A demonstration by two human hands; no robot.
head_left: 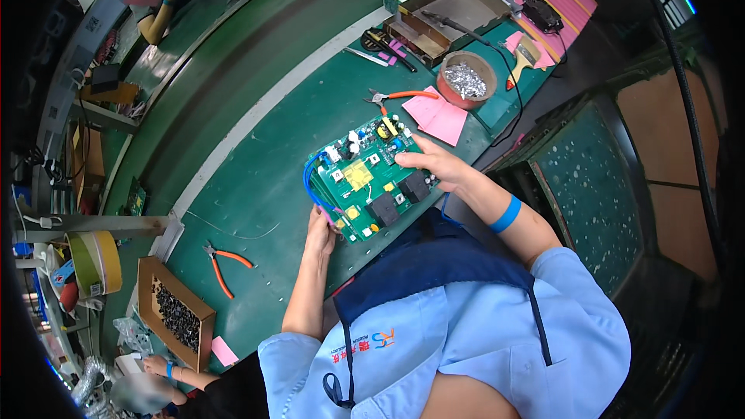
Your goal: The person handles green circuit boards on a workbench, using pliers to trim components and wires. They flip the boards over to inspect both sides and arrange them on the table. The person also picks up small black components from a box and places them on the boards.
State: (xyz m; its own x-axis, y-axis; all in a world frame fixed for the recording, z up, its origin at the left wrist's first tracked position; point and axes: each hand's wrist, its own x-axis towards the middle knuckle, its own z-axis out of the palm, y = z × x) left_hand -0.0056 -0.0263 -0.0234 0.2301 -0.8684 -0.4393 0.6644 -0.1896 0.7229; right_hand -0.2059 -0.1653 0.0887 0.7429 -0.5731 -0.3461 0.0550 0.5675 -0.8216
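Observation:
A green circuit board [375, 163] is held up in front of me, over the near edge of the green bench. It carries black block parts, yellow patches and white connectors, and a loop of blue wires [308, 178] bends out from its left side. My left hand [320, 233] grips the board's lower left edge, its fingers partly hidden beneath. On the right edge, my right hand [438, 164] is closed with the thumb lying across the top face. Just beyond the board lie orange-handled cutters [400, 95] and pink sheets [444, 122].
Pliers [221, 258] lie on the bench at left, near a cardboard box [206, 334] of small black parts. At the far right are a bowl [487, 70] of metal bits, a soldering iron [454, 25], a brush [526, 58] and a tray [481, 1]. Other people's hands [155, 365] work nearby.

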